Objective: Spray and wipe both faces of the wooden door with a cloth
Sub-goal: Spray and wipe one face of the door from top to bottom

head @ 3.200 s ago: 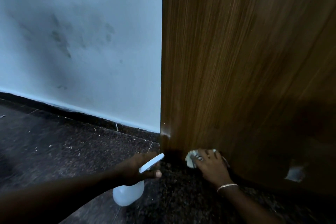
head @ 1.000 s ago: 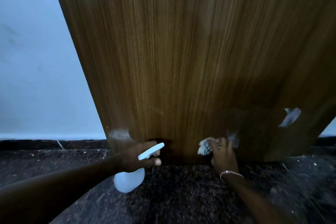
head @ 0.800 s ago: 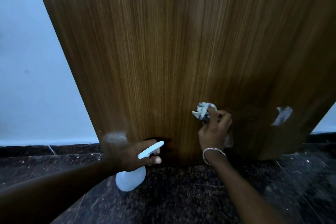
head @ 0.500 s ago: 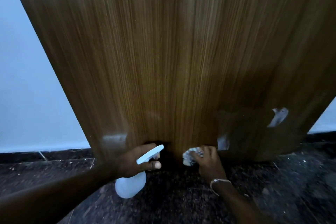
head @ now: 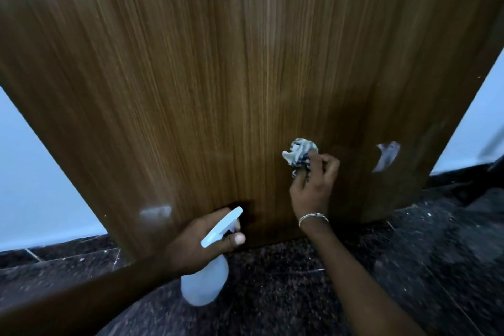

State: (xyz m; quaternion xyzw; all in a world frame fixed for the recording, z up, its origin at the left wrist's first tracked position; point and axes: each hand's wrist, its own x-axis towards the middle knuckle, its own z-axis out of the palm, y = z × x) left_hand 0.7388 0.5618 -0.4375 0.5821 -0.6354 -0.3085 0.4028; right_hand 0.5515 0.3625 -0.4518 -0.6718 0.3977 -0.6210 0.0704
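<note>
The wooden door (head: pixel 218 76) fills most of the head view, brown with fine vertical grain, its bottom edge just above the floor. My right hand (head: pixel 313 185) presses a crumpled white and dark cloth (head: pixel 298 154) against the lower part of the door face. A thin bracelet is on that wrist. My left hand (head: pixel 199 243) grips a white spray bottle (head: pixel 204 281) by its neck, low near the door's bottom edge. The bottle's nozzle points at the door and its body hangs below my hand.
A dark speckled stone floor (head: pixel 300 294) runs under the door. Pale wall (head: pixel 32 185) shows left of the door and also at the right (head: pixel 474 131), with a dark skirting strip along its foot. Pale glossy reflections sit on the door at lower left and lower right.
My right hand with the cloth has risen from the door's bottom edge to a spot higher on the face. My left hand with the bottle has stayed put. The view has shifted slightly.
</note>
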